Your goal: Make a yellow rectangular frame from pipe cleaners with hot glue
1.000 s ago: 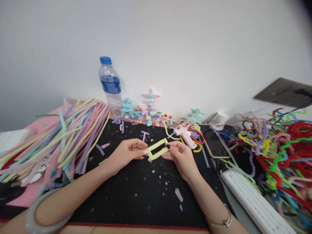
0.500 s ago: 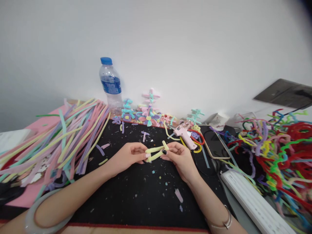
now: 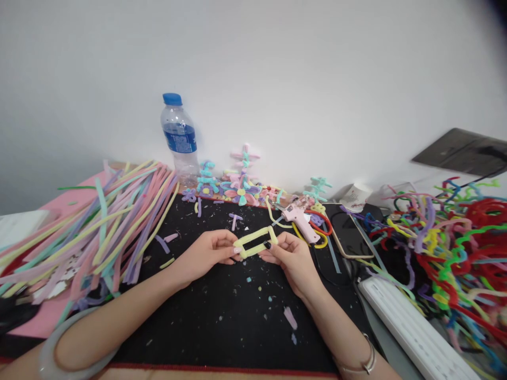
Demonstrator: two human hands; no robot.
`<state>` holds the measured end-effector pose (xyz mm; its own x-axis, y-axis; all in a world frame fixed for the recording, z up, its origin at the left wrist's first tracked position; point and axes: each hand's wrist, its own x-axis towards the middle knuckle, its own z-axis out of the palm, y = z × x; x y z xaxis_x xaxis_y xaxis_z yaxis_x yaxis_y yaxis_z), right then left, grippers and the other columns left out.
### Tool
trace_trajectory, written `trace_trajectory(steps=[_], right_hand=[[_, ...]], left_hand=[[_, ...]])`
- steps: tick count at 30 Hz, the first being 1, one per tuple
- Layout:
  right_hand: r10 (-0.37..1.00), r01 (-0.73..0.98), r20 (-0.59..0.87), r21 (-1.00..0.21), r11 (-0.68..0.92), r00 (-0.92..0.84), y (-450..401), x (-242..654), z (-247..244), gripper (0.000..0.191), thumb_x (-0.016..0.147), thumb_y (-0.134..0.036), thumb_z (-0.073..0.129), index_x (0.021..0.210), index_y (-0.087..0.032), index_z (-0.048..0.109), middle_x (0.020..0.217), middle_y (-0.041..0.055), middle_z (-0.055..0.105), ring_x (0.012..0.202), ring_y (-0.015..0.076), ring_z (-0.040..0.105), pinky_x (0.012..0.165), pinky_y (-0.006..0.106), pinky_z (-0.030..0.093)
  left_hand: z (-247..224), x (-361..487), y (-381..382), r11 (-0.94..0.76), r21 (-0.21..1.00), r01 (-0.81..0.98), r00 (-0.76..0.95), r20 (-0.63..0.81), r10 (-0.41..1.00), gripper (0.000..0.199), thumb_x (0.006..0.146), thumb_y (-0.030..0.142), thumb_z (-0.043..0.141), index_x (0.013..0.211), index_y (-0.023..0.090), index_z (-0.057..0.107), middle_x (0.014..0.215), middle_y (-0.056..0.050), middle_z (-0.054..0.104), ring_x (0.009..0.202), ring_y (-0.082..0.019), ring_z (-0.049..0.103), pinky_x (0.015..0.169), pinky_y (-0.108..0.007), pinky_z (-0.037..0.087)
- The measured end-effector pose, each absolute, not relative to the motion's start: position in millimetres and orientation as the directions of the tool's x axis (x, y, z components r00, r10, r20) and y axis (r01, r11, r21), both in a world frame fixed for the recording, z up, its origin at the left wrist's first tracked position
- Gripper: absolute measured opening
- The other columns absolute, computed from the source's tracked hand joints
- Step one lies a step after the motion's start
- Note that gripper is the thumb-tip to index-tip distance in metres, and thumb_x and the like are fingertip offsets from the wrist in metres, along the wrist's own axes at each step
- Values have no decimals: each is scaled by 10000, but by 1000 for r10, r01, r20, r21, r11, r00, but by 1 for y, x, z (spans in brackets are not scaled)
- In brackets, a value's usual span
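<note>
A yellow pipe cleaner (image 3: 253, 233) bent into a narrow four-sided frame is held above the black mat (image 3: 222, 327). My left hand (image 3: 214, 252) pinches its left end between thumb and fingers. At the other end, my right hand (image 3: 291, 258) grips the frame, the thumb with a dark nail lying on its lower side. Just behind my right hand lies a pink glue gun (image 3: 301, 222). Small offcuts, among them a lilac piece (image 3: 290, 317), are scattered on the mat around both hands.
Pastel pipe cleaners (image 3: 119, 221) lie heaped at left. A water bottle (image 3: 179, 137) stands against the wall beside fuzzy flower figures (image 3: 241, 192). On the right are scissors (image 3: 324, 240), a phone (image 3: 352, 232), a white power strip (image 3: 415, 327) and a tangle of bright pipe cleaners (image 3: 467, 253).
The right end of the yellow pipe cleaner has come round so that the shape looks closed, and its opening faces me more. Both hands stay in nearly the same place.
</note>
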<state>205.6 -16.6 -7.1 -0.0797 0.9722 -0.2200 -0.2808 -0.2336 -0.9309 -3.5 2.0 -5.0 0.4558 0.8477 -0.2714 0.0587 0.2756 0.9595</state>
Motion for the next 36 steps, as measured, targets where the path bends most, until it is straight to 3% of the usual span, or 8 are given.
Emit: trace_trajectory(steps=[21, 36], right_hand=[[949, -354, -281, -881, -313, -141, -16, 205, -4, 267, 660, -226, 778, 658, -142, 524, 654, 33, 707, 627, 138, 701, 620, 207, 571], [957, -356, -257, -889, -287, -130, -17, 205, -5, 260, 667, -241, 774, 660, -146, 531, 646, 12, 684, 647, 136, 698, 650, 219, 569]], left_hand=[[-5, -3, 3, 284, 957, 65, 491, -279, 825, 127, 786, 267, 631, 841, 165, 578, 748, -9, 700, 748, -139, 661, 693, -230, 484], [-3, -1, 3, 289, 957, 28, 491, -265, 830, 190, 736, 266, 681, 861, 155, 590, 831, -43, 701, 784, -156, 653, 724, -260, 491]])
